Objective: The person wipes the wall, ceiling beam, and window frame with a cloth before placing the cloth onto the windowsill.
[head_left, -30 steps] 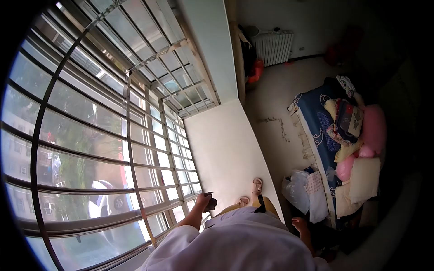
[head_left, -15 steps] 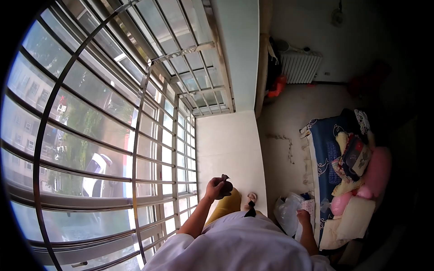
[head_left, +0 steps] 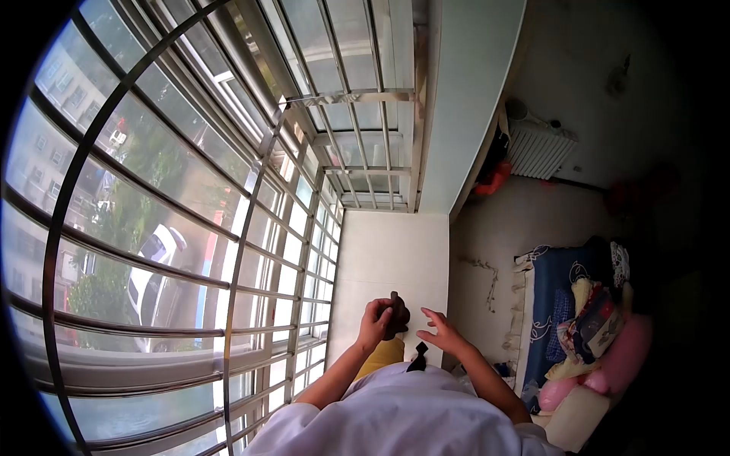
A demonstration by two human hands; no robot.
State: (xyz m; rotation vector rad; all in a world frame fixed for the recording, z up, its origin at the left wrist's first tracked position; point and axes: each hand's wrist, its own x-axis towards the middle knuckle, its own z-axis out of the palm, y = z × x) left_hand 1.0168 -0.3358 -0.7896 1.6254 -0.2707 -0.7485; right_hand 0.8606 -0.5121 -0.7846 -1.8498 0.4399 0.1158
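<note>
My left hand [head_left: 374, 323] is closed around a dark brown bundle [head_left: 396, 318], which looks like crumpled cloth with one end sticking up; what exactly it is I cannot make out. To the right of the bundle, and apart from it, my right hand [head_left: 441, 331] is raised with its fingers spread and nothing in them. Both hands are in front of my white shirt [head_left: 395, 410]. Below them a yellow trouser leg [head_left: 384, 357] shows over the pale floor [head_left: 395, 258].
Metal window bars [head_left: 228, 285] run along the left side. A bed [head_left: 544, 304] with a blue cover, piled clothes and pink things [head_left: 623, 353] stands at the right. Beyond a pale green wall [head_left: 464, 106] is a white radiator [head_left: 541, 153].
My left hand has moved right and up with the dark bundle. My right hand has come in from the lower right towards it, its fingers now spread. The view has shifted.
</note>
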